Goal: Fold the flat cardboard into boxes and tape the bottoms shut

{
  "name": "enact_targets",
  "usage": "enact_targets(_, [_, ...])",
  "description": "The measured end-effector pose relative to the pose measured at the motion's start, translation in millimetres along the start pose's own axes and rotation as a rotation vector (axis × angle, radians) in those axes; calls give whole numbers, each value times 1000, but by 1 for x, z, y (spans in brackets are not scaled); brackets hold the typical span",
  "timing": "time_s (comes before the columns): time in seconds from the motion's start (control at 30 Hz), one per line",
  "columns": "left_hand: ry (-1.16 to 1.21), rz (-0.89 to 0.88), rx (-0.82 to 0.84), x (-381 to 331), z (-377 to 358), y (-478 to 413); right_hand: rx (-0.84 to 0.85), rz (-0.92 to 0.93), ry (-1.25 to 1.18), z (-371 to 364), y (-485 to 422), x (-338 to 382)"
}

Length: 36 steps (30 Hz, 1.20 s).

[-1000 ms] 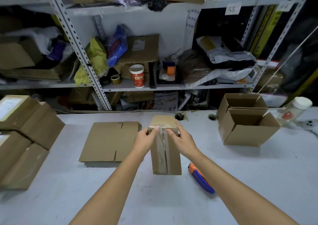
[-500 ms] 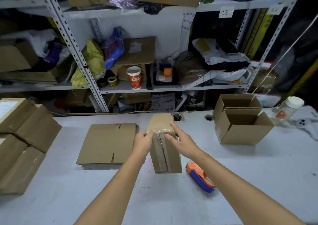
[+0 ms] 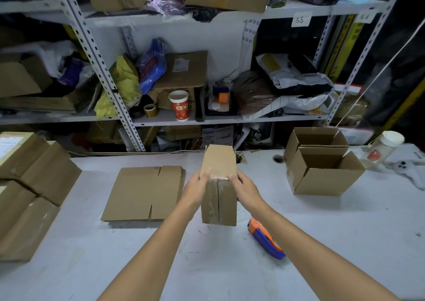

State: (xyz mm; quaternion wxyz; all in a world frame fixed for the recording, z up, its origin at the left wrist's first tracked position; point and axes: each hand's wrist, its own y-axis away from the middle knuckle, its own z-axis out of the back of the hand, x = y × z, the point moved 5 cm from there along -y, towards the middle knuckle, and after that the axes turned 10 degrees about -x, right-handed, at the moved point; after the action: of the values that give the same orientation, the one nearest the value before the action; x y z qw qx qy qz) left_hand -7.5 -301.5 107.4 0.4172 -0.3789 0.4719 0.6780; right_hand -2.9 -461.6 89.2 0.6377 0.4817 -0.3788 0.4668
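Observation:
A small cardboard box [image 3: 219,199] is lifted above the middle of the white table, its taped bottom seam facing me and clear tape wrapped over its upper edge. My left hand [image 3: 195,190] grips its left side and my right hand [image 3: 245,189] its right side, thumbs pressing on the tape at the top edge. A stack of flat cardboard blanks [image 3: 142,192] lies to the left of the box. An orange and blue tape dispenser [image 3: 266,238] lies on the table to the box's lower right.
Two finished open boxes [image 3: 322,169] stand at the right rear. Closed cartons [image 3: 30,185] are piled along the left edge. A white-lidded jar [image 3: 384,148] lies at the far right. Cluttered metal shelving [image 3: 179,89] runs behind the white table [image 3: 345,243].
The box has tipped back and risen slightly, showing more of its upper face. Both hands stayed on its top edge and the view shifted a little.

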Motion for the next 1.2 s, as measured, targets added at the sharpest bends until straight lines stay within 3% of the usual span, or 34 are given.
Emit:
enact_targets(0.23, [52,-27,-246,6,18,2,162,118,60,-4,20,7])
enact_targets(0.33, [75,-16,-262,7,24,3,141,-9,-51,3,17,1])
enact_targets(0.4, [88,-32,-244,7,20,6,103,-104,-123,6,17,4])
enact_targets(0.63, [58,-90,-116,6,13,11,17,-123,-169,-1,17,14])
enact_targets(0.8, [110,-5,60,-2,11,14,-16,-151,-133,20,10,12])
enact_targets(1.07, [136,-31,-31,-5,6,11,11,-118,-117,20,14,12])
enact_targets(1.2, [50,-104,17,-7,-2,14,-35,-166,-125,19,15,2])
